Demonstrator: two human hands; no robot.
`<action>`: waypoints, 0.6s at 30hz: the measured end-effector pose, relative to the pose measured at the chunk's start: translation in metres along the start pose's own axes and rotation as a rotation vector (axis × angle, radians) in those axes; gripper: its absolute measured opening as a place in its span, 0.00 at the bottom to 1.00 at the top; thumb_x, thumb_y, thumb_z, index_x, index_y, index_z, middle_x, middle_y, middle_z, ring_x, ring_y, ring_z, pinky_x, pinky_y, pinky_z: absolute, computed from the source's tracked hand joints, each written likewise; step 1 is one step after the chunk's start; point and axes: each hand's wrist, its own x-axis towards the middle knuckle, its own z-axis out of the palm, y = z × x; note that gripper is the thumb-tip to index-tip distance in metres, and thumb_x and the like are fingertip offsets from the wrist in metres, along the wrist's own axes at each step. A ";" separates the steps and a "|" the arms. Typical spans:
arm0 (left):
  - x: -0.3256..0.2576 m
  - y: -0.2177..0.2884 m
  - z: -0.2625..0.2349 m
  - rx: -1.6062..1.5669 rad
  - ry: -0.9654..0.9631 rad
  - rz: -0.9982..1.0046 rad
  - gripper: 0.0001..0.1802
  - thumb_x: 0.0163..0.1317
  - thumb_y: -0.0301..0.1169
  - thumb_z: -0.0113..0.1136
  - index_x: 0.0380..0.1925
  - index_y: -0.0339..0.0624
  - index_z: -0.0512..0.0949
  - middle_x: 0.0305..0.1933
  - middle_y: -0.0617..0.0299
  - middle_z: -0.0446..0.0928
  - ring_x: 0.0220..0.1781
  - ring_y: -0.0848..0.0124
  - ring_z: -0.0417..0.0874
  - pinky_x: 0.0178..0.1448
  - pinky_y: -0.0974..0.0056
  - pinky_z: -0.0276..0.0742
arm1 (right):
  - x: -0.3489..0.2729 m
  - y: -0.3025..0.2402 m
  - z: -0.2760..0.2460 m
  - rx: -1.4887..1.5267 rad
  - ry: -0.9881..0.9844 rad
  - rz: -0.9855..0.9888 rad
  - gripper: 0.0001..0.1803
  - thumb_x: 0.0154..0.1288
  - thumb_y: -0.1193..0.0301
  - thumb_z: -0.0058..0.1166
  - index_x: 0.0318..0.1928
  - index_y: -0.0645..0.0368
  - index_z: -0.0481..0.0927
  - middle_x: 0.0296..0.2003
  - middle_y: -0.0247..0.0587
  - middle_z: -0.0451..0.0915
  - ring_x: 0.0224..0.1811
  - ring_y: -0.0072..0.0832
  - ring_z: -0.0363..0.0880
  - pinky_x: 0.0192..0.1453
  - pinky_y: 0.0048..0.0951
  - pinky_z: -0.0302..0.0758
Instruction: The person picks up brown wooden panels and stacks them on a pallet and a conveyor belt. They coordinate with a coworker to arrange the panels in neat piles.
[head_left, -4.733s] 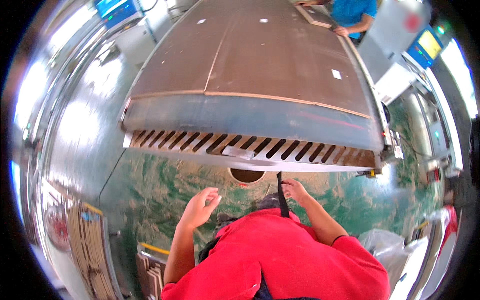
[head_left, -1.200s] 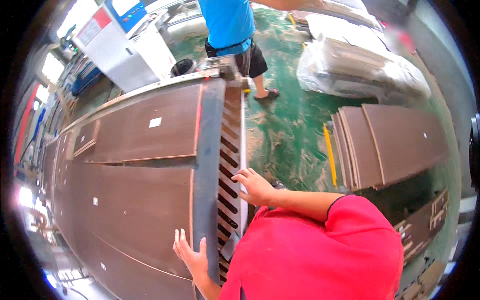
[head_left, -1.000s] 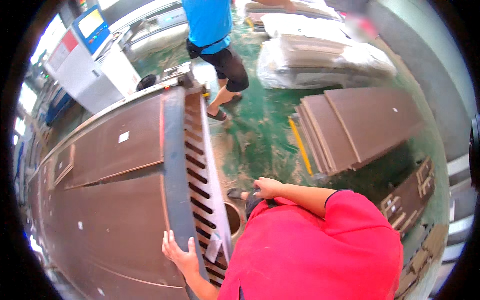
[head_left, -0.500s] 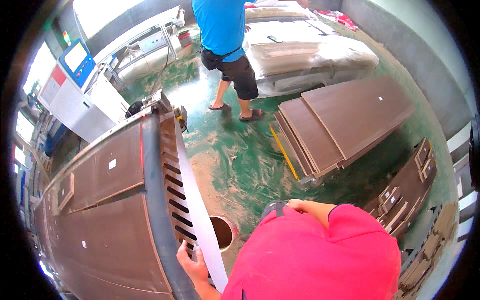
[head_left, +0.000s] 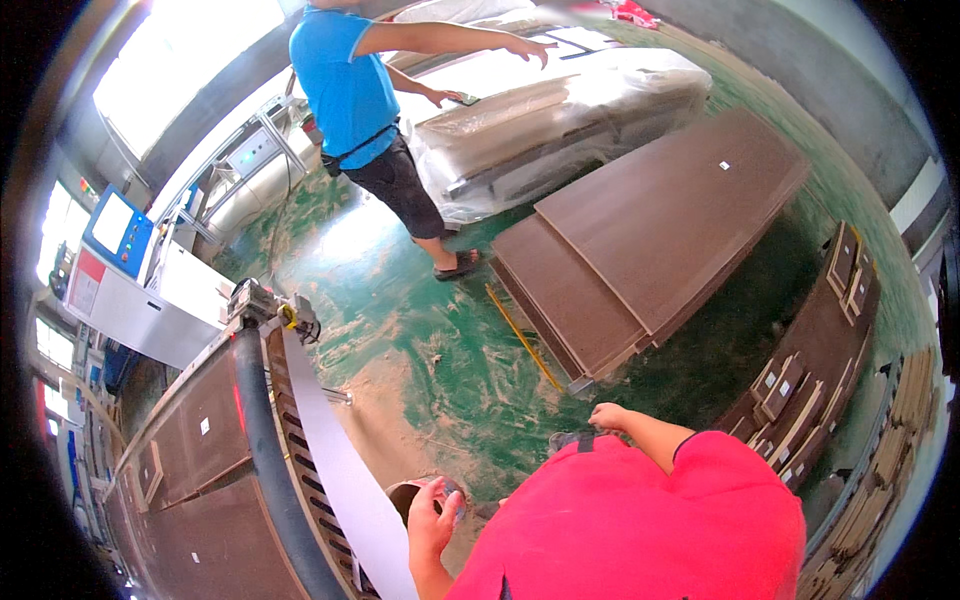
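Observation:
My left hand [head_left: 430, 518] is curled in front of me, just right of the machine's pale edge strip [head_left: 340, 470]. A small greyish rounded item [head_left: 455, 492] shows between its thumb and fingers; its kind cannot be made out. Behind that hand stands a round open-topped container [head_left: 402, 492], partly covered. My right hand [head_left: 608, 416] is closed in front of my red shirt, and whatever its fingers may hold is hidden. Nearest beyond it lies a stack of brown panels [head_left: 660, 240]. More brown panels [head_left: 225, 535] lie on the machine bed to my left.
A co-worker in a blue shirt [head_left: 345, 95] stands ahead, arm stretched over a plastic-wrapped stack [head_left: 560, 120]. At left is a control cabinet [head_left: 125, 235]. Offcut strips lie on brown boards [head_left: 800, 400] at right. Sawdust covers parts of the green floor [head_left: 420, 380].
My left hand has moved right, off the machine edge. My right hand has moved slightly forward. The co-worker has turned and reaches across the wrapped stack. My view has shifted right.

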 end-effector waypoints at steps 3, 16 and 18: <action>0.009 0.016 0.031 0.114 -0.110 0.023 0.24 0.59 0.38 0.67 0.52 0.35 0.77 0.48 0.46 0.81 0.50 0.56 0.82 0.56 0.57 0.76 | -0.014 0.045 -0.034 0.115 -0.002 0.189 0.20 0.61 0.61 0.57 0.49 0.59 0.79 0.36 0.46 0.80 0.28 0.38 0.80 0.31 0.49 0.81; -0.008 0.018 0.043 0.145 -0.091 -0.173 0.28 0.62 0.45 0.64 0.54 0.36 0.77 0.52 0.47 0.80 0.54 0.54 0.81 0.58 0.55 0.75 | 0.031 0.062 -0.042 0.082 -0.113 0.133 0.15 0.62 0.61 0.57 0.45 0.57 0.79 0.33 0.42 0.79 0.29 0.35 0.76 0.31 0.46 0.76; -0.011 0.007 0.036 0.169 -0.071 -0.169 0.28 0.62 0.46 0.63 0.54 0.37 0.77 0.52 0.47 0.80 0.54 0.53 0.81 0.58 0.55 0.75 | 0.028 0.019 -0.032 0.084 -0.092 0.079 0.14 0.62 0.61 0.58 0.43 0.56 0.79 0.28 0.36 0.77 0.26 0.29 0.75 0.25 0.38 0.72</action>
